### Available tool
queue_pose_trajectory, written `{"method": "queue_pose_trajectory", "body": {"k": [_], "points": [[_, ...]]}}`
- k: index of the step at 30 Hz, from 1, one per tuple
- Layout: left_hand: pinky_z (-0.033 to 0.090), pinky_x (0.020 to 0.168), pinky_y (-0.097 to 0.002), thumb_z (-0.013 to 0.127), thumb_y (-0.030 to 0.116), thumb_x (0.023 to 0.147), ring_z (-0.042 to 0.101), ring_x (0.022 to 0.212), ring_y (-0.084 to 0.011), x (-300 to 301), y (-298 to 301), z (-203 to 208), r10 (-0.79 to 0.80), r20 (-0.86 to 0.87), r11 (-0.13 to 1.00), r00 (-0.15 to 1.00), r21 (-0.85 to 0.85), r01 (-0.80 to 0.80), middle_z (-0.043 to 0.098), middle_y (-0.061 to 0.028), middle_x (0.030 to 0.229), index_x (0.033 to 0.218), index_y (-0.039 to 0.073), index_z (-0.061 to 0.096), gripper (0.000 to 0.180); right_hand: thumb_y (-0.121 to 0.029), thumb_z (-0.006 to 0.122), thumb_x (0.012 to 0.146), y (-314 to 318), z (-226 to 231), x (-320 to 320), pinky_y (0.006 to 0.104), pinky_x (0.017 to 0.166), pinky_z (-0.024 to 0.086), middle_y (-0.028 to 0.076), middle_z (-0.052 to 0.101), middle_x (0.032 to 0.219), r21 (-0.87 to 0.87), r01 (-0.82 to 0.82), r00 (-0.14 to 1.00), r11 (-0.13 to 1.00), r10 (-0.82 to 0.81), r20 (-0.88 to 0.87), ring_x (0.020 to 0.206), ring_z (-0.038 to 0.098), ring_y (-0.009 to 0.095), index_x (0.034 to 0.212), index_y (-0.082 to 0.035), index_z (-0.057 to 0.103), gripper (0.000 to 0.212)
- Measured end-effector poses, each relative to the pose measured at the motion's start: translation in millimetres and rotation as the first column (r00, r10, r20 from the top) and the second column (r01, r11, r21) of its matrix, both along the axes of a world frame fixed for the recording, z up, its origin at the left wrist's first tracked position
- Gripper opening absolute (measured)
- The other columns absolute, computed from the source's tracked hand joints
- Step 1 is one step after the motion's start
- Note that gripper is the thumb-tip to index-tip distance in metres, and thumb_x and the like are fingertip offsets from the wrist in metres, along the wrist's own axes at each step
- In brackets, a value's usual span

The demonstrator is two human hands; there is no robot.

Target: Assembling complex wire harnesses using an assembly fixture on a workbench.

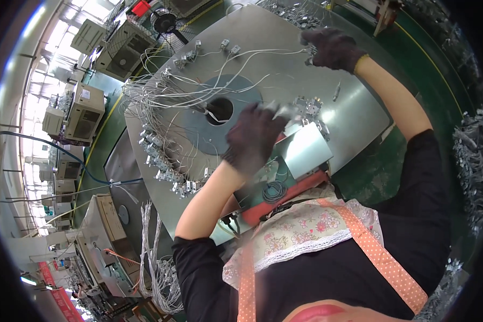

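Cluttering the table [359, 115]: tangled wires [140, 96]

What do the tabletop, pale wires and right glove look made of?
Tabletop: probably metal, grey and satiny, judging by its bright glare patch. Pale wires: likely plastic-coated, smooth, bending in thin loose curves. Right glove: apparently matte dark fabric, lacking shine; weave unclear.

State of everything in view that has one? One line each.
Left hand: gloved, blurred; grip unclear
Right hand: gloved, fingertips at metal parts; grip unclear
White cables: loose, tangled
Round grey plate: flat on table, cables across it
Thin tool: lying on table
Dark coil: wound up
Fan: can't tell if running
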State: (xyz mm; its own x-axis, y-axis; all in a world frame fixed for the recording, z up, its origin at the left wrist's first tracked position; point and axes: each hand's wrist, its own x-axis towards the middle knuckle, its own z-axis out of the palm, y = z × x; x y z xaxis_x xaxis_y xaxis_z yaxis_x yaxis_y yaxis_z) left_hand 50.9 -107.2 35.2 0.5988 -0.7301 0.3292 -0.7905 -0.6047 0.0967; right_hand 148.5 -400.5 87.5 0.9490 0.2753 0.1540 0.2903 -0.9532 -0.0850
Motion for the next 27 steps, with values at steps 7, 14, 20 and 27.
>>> {"method": "queue_pose_trajectory", "body": {"k": [7,14,20,27], "points": [[0.049,0.089,-0.0498,0.06,0.023,0.093,0.061,0.09,-0.0399,48.0,-39.3,-24.9,-0.071,0.021,0.984,0.997,0.164,0.066,0.066,-0.0175,0.094,0.102,0.011,0.069,0.017,-0.035,0.08,0.079,7.1,4.1,0.8,0.0514,0.09,0.052,0.02,0.071,0.114,-0.008,-0.009,1.0,1.0,0.008,-0.022,0.11,0.067,0.04,0.119,-0.012,0.064,0.049],[0.052,0.079,-0.0471,0.065,0.022,0.092,0.067,0.092,-0.0363,54.0,-69.8,22.3,-0.183,0.059,0.943,0.981,-0.272,0.192,0.069,-0.0153,0.095,0.117,0.017,0.072,0.026,-0.023,0.077,0.076,-30.2,-36.5,26.6,0.0416,0.06,0.056,0.015,0.072,0.094,0.211,-0.008,0.941,0.977,0.079,-0.329,0.07,0.07,0.026,0.116,-0.007,0.066,0.044],[0.054,0.084,-0.0505,0.062,0.025,0.094,0.071,0.093,-0.0393,103.6,-76.5,109.3,-0.034,-0.075,0.878,0.997,-0.479,-0.006,0.072,-0.0205,0.106,0.119,0.01,0.068,0.03,-0.01,0.071,0.08,5.7,-5.0,-49.7,0.0277,0.044,0.047,0.004,0.065,0.072,0.515,0.226,0.559,0.827,0.323,-0.764,0.052,0.059,0.011,0.115,-0.008,0.066,0.036],[0.044,0.11,-0.0517,0.06,0.06,0.094,0.058,0.131,-0.0396,159.0,-89.7,77.3,0.299,-0.258,0.863,0.919,0.484,-0.144,0.059,-0.0222,0.143,0.155,0.015,0.043,0.078,-0.024,0.077,0.084,57.7,-19.3,-126.0,0.0393,0.078,0.058,0.015,0.069,0.099,0.564,-0.072,0.77,0.823,0.405,-0.493,0.089,0.071,0.031,0.123,-0.01,0.06,0.045]]}}
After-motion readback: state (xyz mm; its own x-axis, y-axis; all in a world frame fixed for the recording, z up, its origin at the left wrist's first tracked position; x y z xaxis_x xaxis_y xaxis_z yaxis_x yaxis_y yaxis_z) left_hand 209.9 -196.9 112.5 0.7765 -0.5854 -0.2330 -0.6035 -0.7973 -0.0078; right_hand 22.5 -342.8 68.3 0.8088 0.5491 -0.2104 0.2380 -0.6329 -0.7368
